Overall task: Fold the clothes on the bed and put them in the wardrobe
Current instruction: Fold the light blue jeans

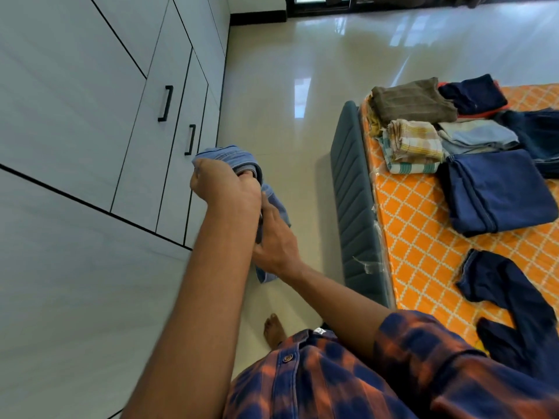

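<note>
I hold a light blue denim garment (273, 204) in the air between the wardrobe and the bed. My left hand (223, 184) grips its upper edge in a fist. My right hand (276, 241) holds the cloth lower down, fingers curled round it. The white wardrobe (90, 116) fills the left side, its doors closed, with black handles (165, 103). On the bed (423, 237), with its orange patterned sheet, lie folded clothes: a brown piece (411, 101), a checked cloth (414, 143), pale blue jeans (478, 136) and a dark blue piece (496, 192). A dark navy garment (511, 303) lies unfolded.
The bed has a grey-green padded edge (354, 201) facing the wardrobe. Glossy cream floor tiles (287, 86) run between them, and my bare foot (273, 329) stands there. More dark clothes (475, 93) lie at the bed's far side.
</note>
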